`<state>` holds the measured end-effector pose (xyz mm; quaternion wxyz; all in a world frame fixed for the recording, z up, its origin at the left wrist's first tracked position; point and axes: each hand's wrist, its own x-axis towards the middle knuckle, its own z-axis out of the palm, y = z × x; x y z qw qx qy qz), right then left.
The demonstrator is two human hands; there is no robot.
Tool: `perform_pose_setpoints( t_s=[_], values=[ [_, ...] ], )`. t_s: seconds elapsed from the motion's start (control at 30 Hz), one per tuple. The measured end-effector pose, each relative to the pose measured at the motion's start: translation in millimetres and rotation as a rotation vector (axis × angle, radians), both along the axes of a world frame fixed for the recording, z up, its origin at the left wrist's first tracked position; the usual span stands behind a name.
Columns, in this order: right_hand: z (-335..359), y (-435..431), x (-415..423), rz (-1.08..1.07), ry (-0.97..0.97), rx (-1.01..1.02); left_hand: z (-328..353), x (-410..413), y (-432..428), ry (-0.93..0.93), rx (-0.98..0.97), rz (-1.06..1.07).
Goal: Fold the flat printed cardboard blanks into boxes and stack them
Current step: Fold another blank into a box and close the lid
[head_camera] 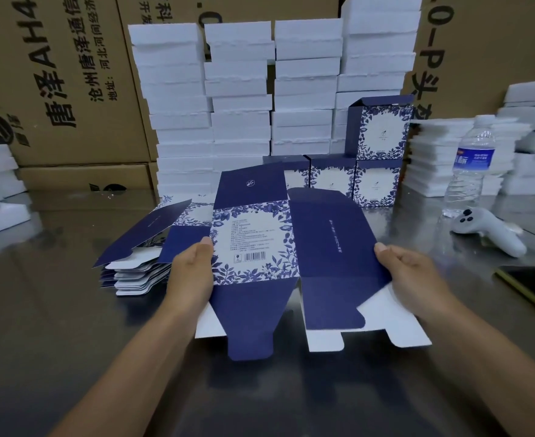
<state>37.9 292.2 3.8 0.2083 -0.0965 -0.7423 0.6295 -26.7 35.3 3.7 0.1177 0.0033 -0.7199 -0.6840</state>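
Note:
A flat blue-and-white floral cardboard blank (253, 244) is held above the steel table (55, 310) in front of me. My left hand (190, 272) grips its left edge with the thumb on top. At its right edge, my right hand (414, 275) pinches the dark blue panel. Its flaps hang toward me, white undersides showing. A pile of more flat blanks (140, 266) lies to the left, partly under the held one. Several folded floral boxes (376, 181) stand behind, one (383, 127) stacked on top.
White foam trays (241, 99) rise in tall stacks at the back against brown cartons (55, 74). More white trays (436, 159) stand at right with a water bottle (471, 165), a white controller (487, 228) and a dark phone (531, 285).

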Motion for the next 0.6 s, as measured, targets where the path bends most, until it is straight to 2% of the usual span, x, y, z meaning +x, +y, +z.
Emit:
perform_pose_setpoints(
  t_s=[0.1,0.23,0.37,0.5,0.6],
  values=[
    [-1.3,3.1,-0.9,-0.032,0.019,0.038,1.1,0.4,3.4,-0.054,0.072,-0.048],
    [-1.4,6.2,-1.7,-0.103,0.058,0.063,-0.5,0.1,5.6,-0.028,0.033,-0.090],
    [-0.7,3.9,-0.7,-0.106,0.048,-0.008,-4.2,-0.2,4.6,0.034,-0.061,-0.077],
    [2.1,-0.5,0.8,-0.046,0.008,-0.113,-5.4,-1.7,3.0,0.055,-0.039,-0.058],
    [2.7,-1.0,2.7,-0.023,-0.041,-0.101,-7.5,-3.9,-0.1,0.055,-0.003,-0.041]
  ],
)
